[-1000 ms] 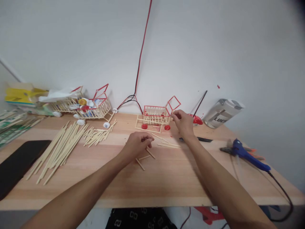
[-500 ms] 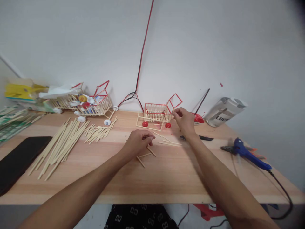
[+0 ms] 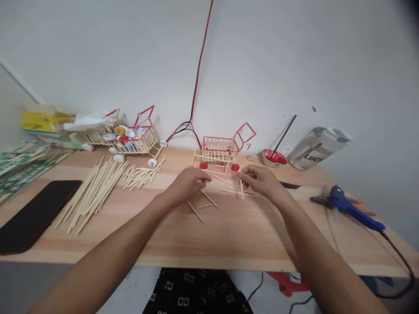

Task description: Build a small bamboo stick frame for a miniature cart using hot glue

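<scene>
My right hand (image 3: 260,181) pinches a short wooden stick (image 3: 242,188), which points down toward the table. My left hand (image 3: 186,185) hovers left of it, fingers curved with a small gap between thumb and forefinger, and I see nothing held there. Just below it lie a few loose sticks (image 3: 195,212). More thin sticks (image 3: 238,191) rest between the two hands. Behind them stands a small stick-built cart (image 3: 218,149) with a red-painted rim, a red handle and red round wheels. A stick frame (image 3: 194,158) is at its left side.
Two similar carts (image 3: 139,141) with white wheels stand back left. Long sticks (image 3: 90,192), short cut sticks (image 3: 142,176) and a black phone (image 3: 37,216) lie left. Right are a red paint dish (image 3: 275,158) with a brush, a black-handled tool (image 3: 290,185), a can (image 3: 316,148) and a blue glue gun (image 3: 347,205).
My right hand has come down and toward me from beside the cart's handle, and the stick in it now shows. My left hand shifted slightly. The view has tilted a little.
</scene>
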`<move>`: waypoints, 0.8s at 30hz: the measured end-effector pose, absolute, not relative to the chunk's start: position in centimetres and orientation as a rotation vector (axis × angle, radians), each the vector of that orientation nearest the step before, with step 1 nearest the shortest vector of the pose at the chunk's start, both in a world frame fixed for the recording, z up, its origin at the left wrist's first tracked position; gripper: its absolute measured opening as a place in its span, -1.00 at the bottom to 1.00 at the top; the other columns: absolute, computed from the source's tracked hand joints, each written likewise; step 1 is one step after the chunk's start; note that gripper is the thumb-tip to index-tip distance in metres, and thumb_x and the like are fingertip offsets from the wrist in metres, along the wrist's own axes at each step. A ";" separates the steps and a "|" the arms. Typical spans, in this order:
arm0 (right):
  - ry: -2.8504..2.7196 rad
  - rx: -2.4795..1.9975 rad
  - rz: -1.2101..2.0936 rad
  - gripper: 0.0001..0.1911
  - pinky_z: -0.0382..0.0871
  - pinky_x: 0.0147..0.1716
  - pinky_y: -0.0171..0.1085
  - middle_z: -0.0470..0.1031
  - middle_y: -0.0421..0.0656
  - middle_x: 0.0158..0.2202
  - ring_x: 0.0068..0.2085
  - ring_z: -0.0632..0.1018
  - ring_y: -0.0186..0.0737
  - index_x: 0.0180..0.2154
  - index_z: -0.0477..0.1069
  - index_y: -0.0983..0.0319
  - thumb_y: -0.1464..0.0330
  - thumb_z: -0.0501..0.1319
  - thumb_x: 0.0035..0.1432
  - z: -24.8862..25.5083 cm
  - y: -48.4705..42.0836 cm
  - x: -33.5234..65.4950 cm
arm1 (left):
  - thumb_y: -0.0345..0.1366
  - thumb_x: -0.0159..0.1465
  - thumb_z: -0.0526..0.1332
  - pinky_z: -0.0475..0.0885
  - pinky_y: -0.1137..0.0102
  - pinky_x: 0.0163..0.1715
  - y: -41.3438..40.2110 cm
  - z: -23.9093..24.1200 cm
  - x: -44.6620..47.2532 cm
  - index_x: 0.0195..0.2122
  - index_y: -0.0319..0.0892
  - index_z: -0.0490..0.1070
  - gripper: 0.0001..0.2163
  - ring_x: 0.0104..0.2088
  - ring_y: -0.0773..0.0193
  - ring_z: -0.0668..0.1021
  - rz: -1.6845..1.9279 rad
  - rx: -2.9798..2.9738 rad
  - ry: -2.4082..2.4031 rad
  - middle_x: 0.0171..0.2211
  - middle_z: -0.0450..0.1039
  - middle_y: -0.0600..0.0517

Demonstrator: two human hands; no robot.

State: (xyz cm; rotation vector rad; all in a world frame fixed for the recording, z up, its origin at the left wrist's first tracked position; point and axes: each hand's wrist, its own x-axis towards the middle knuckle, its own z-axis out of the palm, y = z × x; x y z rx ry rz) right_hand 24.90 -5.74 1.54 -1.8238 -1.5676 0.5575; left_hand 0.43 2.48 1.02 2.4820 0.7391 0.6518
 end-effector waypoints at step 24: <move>-1.842 -2.149 0.304 -0.87 0.04 -0.48 -0.31 0.49 -0.18 -0.43 -0.42 0.41 -0.26 -0.44 0.36 0.18 0.30 0.15 0.11 0.3 -10.8 19.1 | -0.49 0.17 0.16 0.27 0.36 -0.16 3.1 -0.3 1.2 -0.42 -0.20 0.51 -0.86 -0.26 0.25 0.46 0.275 2.961 0.354 -0.35 0.49 -0.04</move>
